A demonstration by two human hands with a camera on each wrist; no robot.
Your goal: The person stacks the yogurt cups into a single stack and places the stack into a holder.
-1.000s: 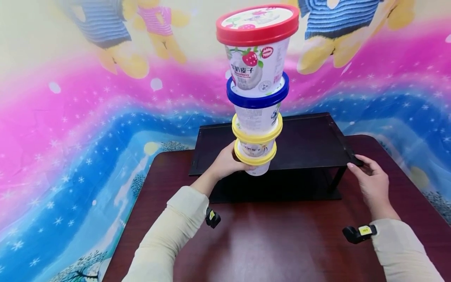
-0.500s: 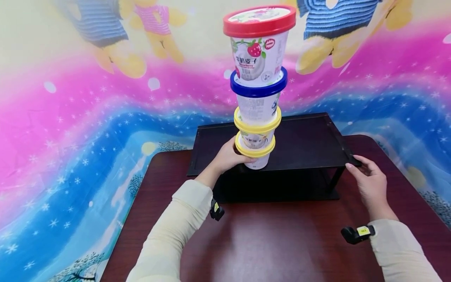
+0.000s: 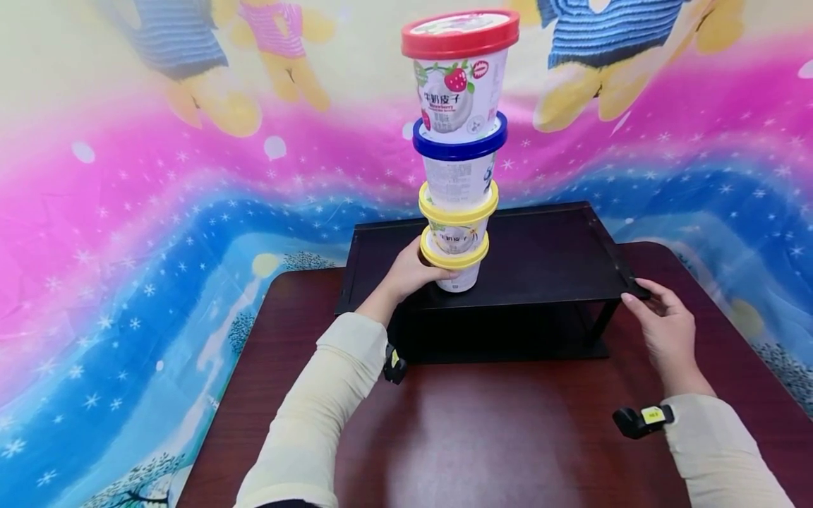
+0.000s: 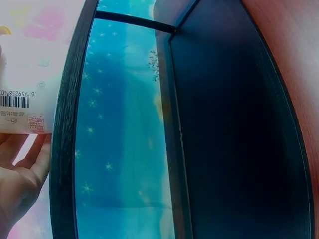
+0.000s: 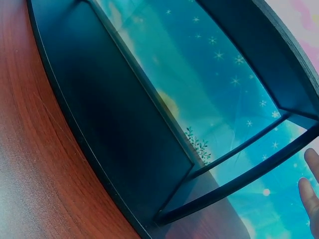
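Observation:
In the head view a tall stack of paper ice-cream tubs rises over the black two-tier shelf (image 3: pixel 546 261). A red-lidded strawberry tub (image 3: pixel 460 77) tops a blue-lidded tub (image 3: pixel 454 176), then a yellow-lidded tub (image 3: pixel 454 238). The lowest tub (image 3: pixel 459 277), also yellow-lidded, is gripped by my left hand (image 3: pixel 406 275) from its left side. Its base is at the shelf top near the front edge; contact there I cannot tell. My right hand (image 3: pixel 670 328) holds the shelf's front right corner between thumb and fingers. The left wrist view shows part of the lowest tub's barcode side (image 4: pixel 25 94).
The shelf stands on a dark red wooden table (image 3: pixel 483 430). Below its top is a lower board (image 4: pixel 229 129), joined by a thin post (image 5: pixel 239 186) at the right end. A colourful cartoon backdrop (image 3: pixel 190 212) hangs close behind. Each wrist carries a small black camera (image 3: pixel 635 422).
My left hand has carried the stack slightly farther back, over the shelf top, and the lowest tub's base has come above the front edge. My right hand stays at the shelf corner.

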